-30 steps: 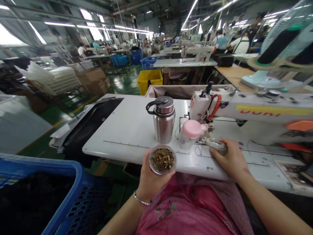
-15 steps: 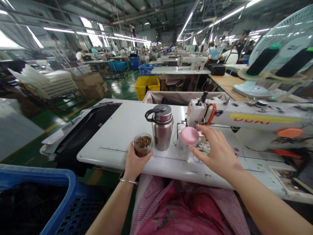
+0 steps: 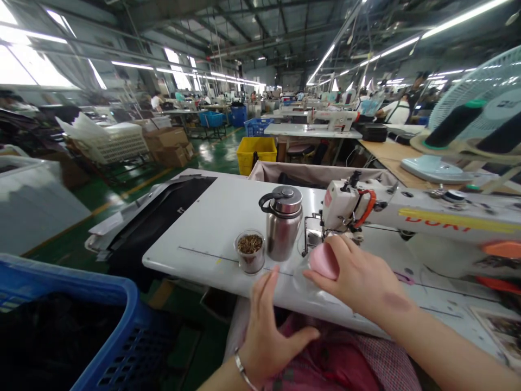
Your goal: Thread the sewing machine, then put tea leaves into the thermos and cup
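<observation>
Left hand (image 3: 264, 331) open, grip released, near the white bench's (image 3: 203, 228) front edge. Small clear open jar of dried herbs (image 3: 249, 251) beside steel flask (image 3: 284, 222). Right hand (image 3: 358, 277) clasps pink-lidded clear jar (image 3: 324, 260): light, smooth, likely slippery; hold around lid.

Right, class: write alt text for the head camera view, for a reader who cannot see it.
At a white sewing table, the right hand grips a pink-lidded jar, while the left hand hovers open near the table's edge. An open jar of dried bits stands beside a steel flask, left of the sewing machine.
</observation>
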`<action>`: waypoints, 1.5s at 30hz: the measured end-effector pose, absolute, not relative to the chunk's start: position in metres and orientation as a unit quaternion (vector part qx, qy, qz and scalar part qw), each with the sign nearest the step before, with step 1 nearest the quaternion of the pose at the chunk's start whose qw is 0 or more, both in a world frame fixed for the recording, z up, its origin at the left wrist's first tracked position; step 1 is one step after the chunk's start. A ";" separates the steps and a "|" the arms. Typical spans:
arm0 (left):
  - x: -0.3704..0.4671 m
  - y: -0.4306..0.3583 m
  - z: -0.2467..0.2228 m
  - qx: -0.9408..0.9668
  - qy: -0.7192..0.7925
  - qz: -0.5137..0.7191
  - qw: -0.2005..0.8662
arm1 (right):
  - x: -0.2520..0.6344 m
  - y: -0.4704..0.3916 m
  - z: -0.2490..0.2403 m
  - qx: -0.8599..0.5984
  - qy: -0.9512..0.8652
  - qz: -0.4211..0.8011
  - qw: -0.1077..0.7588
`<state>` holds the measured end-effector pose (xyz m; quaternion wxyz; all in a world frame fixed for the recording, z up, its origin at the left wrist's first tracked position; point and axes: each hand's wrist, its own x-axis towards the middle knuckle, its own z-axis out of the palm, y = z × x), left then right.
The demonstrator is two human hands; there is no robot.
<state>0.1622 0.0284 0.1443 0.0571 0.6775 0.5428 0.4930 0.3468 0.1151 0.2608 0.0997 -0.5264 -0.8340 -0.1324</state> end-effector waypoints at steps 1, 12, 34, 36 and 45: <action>0.175 0.029 0.146 0.689 0.542 0.474 0.086 | 0.343 0.106 0.262 -0.517 -0.843 -0.109 0.105; 0.186 0.032 0.183 0.663 0.305 0.467 0.499 | 0.359 0.065 0.287 -0.281 -0.938 0.176 0.099; 0.180 0.023 0.156 0.696 0.427 0.432 0.384 | 0.350 0.053 0.308 -0.370 -0.907 0.200 -0.030; 0.178 0.024 0.152 0.687 0.425 0.432 0.402 | 0.355 0.057 0.313 -0.290 -0.935 0.204 0.024; 0.169 0.037 0.145 0.656 0.428 0.523 0.335 | 0.382 0.132 0.240 -0.526 -0.821 0.162 0.153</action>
